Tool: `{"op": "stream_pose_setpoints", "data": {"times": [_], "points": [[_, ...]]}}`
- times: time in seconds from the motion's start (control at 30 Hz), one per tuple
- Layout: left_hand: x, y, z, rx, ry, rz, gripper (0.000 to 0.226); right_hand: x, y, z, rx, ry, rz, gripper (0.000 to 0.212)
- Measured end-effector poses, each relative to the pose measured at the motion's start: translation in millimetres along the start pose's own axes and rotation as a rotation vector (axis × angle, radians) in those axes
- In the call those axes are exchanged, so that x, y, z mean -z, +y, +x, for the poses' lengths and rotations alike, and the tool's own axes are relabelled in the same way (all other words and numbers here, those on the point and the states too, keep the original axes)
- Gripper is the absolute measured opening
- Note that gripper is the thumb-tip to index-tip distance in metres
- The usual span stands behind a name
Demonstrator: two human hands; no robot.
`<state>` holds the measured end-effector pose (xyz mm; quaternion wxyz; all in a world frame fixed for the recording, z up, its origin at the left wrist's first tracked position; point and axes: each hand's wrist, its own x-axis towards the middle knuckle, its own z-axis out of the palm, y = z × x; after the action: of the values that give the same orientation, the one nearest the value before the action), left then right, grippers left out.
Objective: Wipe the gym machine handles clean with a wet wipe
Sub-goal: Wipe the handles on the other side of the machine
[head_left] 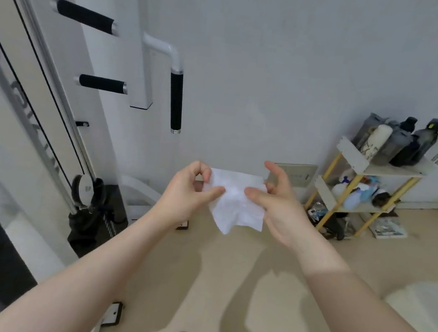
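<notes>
Head view: left hand point(190, 190) and right hand point(276, 202) pinch a wipe point(235, 200); shelf rack point(392, 172) holds dark bottles point(403, 140) on top, toys below.

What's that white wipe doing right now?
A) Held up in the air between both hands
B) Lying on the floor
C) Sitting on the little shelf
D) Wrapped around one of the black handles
A: the wipe hangs between the left hand and the right hand, pinched by both, well short of the black handles on the machine.
</notes>
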<state>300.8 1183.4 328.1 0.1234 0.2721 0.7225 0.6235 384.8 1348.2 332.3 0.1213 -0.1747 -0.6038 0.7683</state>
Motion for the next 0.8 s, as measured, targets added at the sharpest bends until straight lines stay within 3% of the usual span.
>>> {"op": "stream_pose_setpoints", "data": {"times": [0.07, 0.17, 0.3, 0.43, 0.5, 0.7, 0.8], "points": [[16.1, -0.2, 31.6, -0.003, -0.042, -0.004, 0.024, -5.9, -5.6, 41.9, -0.179, -0.183, 0.188, 0.054], [44.0, -2.5, 79.8, -0.010, -0.060, 0.015, 0.023, -26.3, -16.5, 93.6, -0.327, -0.399, 0.226, 0.053], [75.0, -11.9, 129.9, -0.051, -0.003, 0.124, 0.024, -54.6, -24.9, 149.5, -0.229, -0.295, 0.195, 0.031], [99.4, -12.8, 159.9, -0.146, 0.232, 0.242, 0.023, -75.2, -28.3, 202.1, -0.058, 0.149, 0.075, 0.009], [113.2, -8.9, 176.0, -0.180, 0.313, 0.293, 0.018, -88.3, -38.9, 223.4, 0.039, 0.248, -0.059, 0.007], [138.3, -2.6, 221.3, -0.172, 0.474, 0.479, 0.026, -151.5, -57.3, 268.5, 0.255, 0.150, -0.205, 0.004], [146.3, 3.1, 239.1, -0.364, 0.501, 0.760, 0.030, -166.7, -58.7, 292.0, 0.306, 0.141, -0.229, 0.002]]}}
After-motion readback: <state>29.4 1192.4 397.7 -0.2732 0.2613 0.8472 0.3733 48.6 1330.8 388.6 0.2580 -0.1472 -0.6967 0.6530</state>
